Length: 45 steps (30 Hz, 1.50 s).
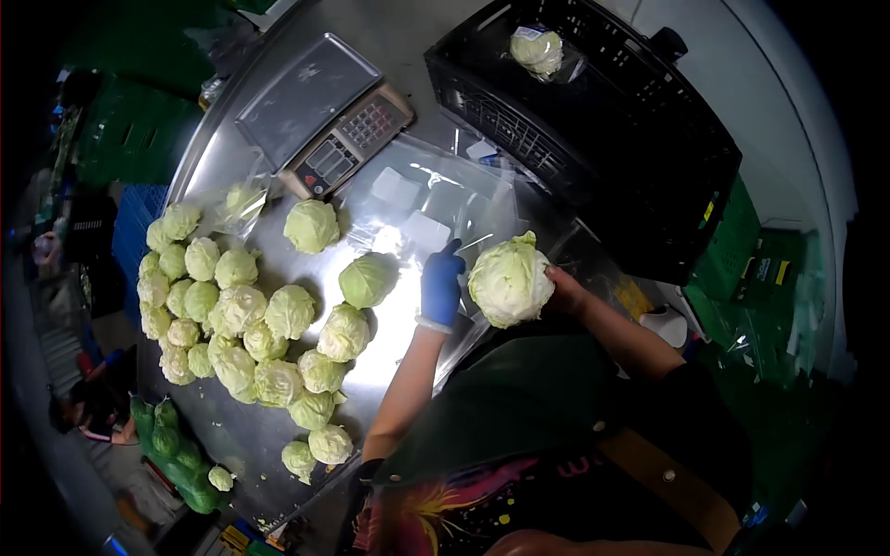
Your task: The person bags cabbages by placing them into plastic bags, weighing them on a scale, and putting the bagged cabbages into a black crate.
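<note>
While the right grip point(567, 295) has one held cabbage point(510, 281) by its right side, most of its fingers are lost behind the leaves. Just left of it, the left grip point(441, 285), in a blue glove, has a finger stretched out over one clear plastic stack point(477, 199); whether it pinches any film, I can't tell. Two white squares point(396, 188) show there. One loose cabbage point(364, 281) sits just left of the glove, another point(311, 226) farther ahead, and beyond them is a pile point(239, 309) of roughly two dozen, crowding the table point(209, 417). Ahead of both grips: one scale point(324, 125) to the left, and one black crate point(603, 139) to the right, its wall rising beyond the plastic, with one wrapped cabbage point(537, 52) inside. Far left, one other person point(107, 426).
</note>
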Tool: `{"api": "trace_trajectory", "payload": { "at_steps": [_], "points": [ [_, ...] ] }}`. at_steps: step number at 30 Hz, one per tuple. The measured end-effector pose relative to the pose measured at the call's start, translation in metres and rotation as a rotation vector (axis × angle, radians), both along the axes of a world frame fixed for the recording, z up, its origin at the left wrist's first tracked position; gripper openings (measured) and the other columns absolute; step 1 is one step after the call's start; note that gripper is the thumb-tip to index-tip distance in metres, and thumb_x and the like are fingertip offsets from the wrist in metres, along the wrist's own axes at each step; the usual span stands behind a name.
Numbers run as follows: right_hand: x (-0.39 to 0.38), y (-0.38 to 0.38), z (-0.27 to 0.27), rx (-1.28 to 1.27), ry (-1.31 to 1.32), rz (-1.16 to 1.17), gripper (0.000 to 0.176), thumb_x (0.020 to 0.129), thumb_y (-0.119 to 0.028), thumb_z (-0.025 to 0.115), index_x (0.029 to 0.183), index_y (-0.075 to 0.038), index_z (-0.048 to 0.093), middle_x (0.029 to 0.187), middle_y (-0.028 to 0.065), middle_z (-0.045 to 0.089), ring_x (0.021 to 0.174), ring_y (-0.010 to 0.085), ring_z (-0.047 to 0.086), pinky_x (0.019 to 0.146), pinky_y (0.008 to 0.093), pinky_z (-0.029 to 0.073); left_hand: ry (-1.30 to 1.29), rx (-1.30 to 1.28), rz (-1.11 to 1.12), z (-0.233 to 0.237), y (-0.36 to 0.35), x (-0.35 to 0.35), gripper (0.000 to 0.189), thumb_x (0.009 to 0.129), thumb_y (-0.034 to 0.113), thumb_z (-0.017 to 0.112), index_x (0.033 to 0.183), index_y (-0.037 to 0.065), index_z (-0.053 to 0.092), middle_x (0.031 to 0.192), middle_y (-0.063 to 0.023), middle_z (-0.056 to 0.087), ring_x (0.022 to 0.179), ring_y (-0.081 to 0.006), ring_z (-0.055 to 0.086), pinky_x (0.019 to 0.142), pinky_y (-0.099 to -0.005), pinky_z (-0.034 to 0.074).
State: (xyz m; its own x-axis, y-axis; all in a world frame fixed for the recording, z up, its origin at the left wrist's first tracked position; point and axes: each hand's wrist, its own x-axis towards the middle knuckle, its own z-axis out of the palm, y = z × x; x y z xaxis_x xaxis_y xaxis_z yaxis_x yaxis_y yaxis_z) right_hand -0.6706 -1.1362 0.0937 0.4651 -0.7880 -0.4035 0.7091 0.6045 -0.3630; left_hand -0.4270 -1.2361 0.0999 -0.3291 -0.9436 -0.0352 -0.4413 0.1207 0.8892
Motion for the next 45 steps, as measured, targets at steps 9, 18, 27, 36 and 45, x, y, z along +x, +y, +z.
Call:
{"api": "trace_trajectory", "payload": {
  "at_steps": [9, 18, 27, 36, 45],
  "points": [
    [0.034, -0.001, -0.008, -0.131, -0.081, -0.068, 0.069, 0.094, -0.043, 0.050, 0.149, -0.006, 0.030, 0.147, 0.0191, 0.041, 0.130, 0.0367, 0.045, 0.111, 0.0491, 0.035, -0.191, -0.344, -0.090, 0.000, 0.023, 0.029, 0.038, 0.083, 0.009, 0.059, 0.121, 0.006, 0.058, 0.116, -0.0179, 0.062, 0.093, -0.0383, 0.062, 0.081, -0.0447, 0.050],
    [0.045, -0.019, 0.040, -0.627, 0.740, 0.108, 0.101, 0.061, -0.028, 0.086, 0.145, -0.002, 0.035, 0.140, 0.0163, 0.043, 0.130, 0.0281, 0.043, 0.109, 0.0393, 0.034, 0.222, 0.061, -0.204, 0.047, 0.054, 0.056, 0.077, 0.083, -0.002, 0.063, 0.151, 0.012, 0.030, 0.152, -0.0126, 0.037, 0.140, -0.0266, 0.038, 0.109, -0.0374, 0.038],
    [0.089, 0.005, 0.028, -0.613, 1.375, 0.187, 0.089, 0.063, -0.025, 0.087, 0.136, -0.001, 0.043, 0.127, 0.0214, 0.047, 0.121, 0.0363, 0.047, 0.105, 0.0441, 0.038, -0.113, -0.063, -0.180, 0.042, 0.119, 0.050, 0.084, 0.084, 0.010, 0.063, 0.155, 0.016, 0.018, 0.142, -0.0208, 0.048, 0.114, -0.0395, 0.060, 0.092, -0.0397, 0.050],
    [0.102, 0.015, 0.008, -0.588, 1.344, 0.248, 0.075, 0.071, -0.005, 0.080, 0.135, -0.001, 0.042, 0.133, 0.0207, 0.045, 0.124, 0.0356, 0.046, 0.105, 0.0421, 0.037, -0.199, -0.014, -0.111, 0.037, 0.133, 0.066, 0.086, 0.082, 0.003, 0.063, 0.155, 0.020, 0.020, 0.142, -0.0194, 0.048, 0.111, -0.0391, 0.061, 0.090, -0.0415, 0.051],
    [0.124, -0.005, 0.008, -0.747, 1.753, 0.433, 0.031, 0.077, -0.020, 0.076, 0.093, -0.001, 0.057, 0.091, 0.0170, 0.063, 0.084, 0.0359, 0.060, 0.077, 0.0474, 0.049, -0.152, -0.107, -0.107, 0.053, 0.151, 0.097, 0.090, 0.074, -0.009, 0.058, 0.153, 0.022, 0.028, 0.142, -0.0177, 0.049, 0.109, -0.0387, 0.062, 0.085, -0.0400, 0.054]
  ]
}}
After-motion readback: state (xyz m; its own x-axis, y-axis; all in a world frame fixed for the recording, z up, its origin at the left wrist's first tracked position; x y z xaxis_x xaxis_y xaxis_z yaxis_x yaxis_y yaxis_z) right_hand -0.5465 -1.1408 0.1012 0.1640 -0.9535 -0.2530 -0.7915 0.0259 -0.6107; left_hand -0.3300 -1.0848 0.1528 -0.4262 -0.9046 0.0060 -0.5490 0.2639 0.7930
